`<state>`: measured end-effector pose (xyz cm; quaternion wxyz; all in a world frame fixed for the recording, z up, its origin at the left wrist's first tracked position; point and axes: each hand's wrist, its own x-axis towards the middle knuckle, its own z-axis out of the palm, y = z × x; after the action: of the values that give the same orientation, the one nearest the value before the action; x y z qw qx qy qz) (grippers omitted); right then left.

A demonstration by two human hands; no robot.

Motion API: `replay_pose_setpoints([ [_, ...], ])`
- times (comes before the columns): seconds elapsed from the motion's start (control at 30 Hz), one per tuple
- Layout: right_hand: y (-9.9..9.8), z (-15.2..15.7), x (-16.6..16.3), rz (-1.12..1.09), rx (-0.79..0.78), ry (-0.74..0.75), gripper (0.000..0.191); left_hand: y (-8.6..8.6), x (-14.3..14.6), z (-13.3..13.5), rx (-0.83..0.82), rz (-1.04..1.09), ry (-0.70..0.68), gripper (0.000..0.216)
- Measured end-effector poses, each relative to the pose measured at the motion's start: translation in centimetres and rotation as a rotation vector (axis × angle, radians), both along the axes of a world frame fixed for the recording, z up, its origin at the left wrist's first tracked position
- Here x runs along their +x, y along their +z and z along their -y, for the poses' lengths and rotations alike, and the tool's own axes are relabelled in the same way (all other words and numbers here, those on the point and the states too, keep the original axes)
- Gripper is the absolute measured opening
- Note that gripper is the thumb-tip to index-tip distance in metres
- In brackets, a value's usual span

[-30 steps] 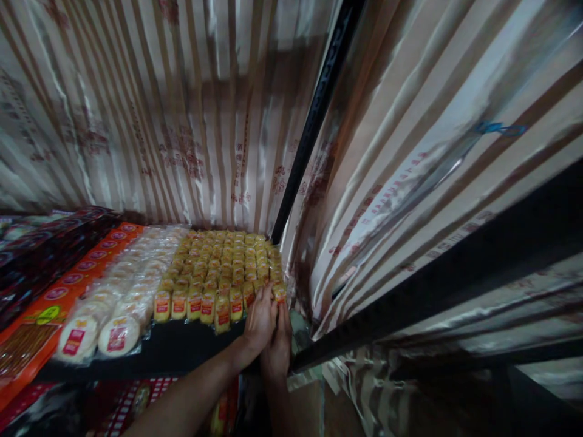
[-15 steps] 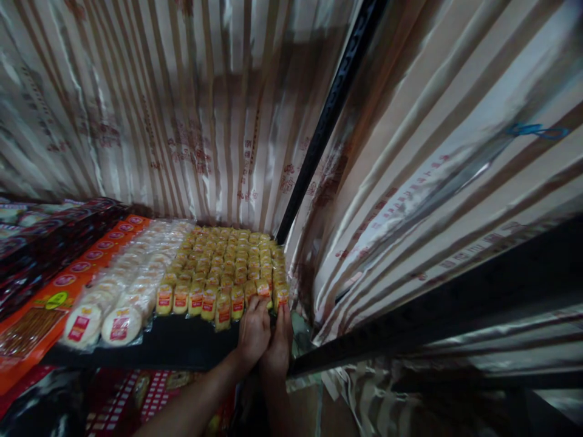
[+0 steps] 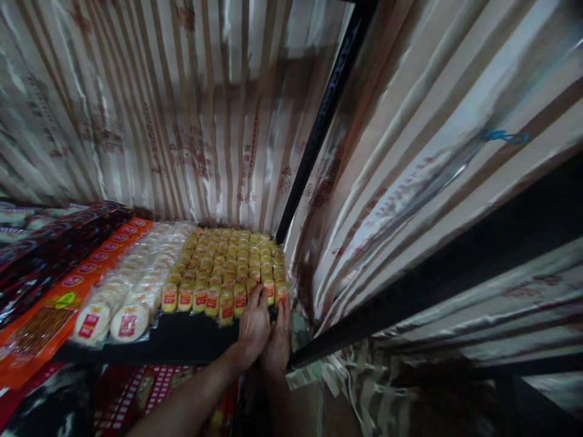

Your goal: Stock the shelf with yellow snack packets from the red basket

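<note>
Several rows of small yellow wrapped cakes (image 3: 228, 255), with red labels on the front ones, stand packed together on a dark shelf (image 3: 182, 340). At the front right of these rows, my left hand (image 3: 255, 325) rests its fingers on the front cakes, with the fingertips slightly apart. Just right of it and partly behind its wrist, my right hand (image 3: 277, 346) stretches its fingers up against the labelled front of the corner cake (image 3: 282, 294). My palms and thumbs are hidden. One front cake (image 3: 226, 308) juts out beyond its neighbours.
White round wrapped pastries (image 3: 130, 321) stand in two rows to the left, beside orange snack packs (image 3: 50, 315) and dark packs (image 3: 45, 261). A black post (image 3: 314, 139) and a black rail (image 3: 410, 267) frame the corner. Striped sheeting (image 3: 204, 109) hangs behind. A red basket (image 3: 122, 400) sits below.
My left hand's fingers have slid up slightly between the front cakes, uncovering more of one label. The right hand stays at the corner cake. The view has shifted slightly.
</note>
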<state>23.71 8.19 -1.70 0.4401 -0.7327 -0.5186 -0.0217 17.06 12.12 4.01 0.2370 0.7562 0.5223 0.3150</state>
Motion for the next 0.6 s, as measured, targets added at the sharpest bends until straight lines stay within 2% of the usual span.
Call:
replay_pose_setpoints([
  [0.27,0.02,0.07,-0.18,-0.01,-0.01,-0.002,0.052,0.14,-0.29,-0.09,-0.039,0.055,-0.063,0.051],
  [0.6,0.35,0.02,-0.35,-0.002,-0.001,-0.026,0.047,0.43,-0.59,-0.04,-0.059,0.069,-0.116,0.048],
])
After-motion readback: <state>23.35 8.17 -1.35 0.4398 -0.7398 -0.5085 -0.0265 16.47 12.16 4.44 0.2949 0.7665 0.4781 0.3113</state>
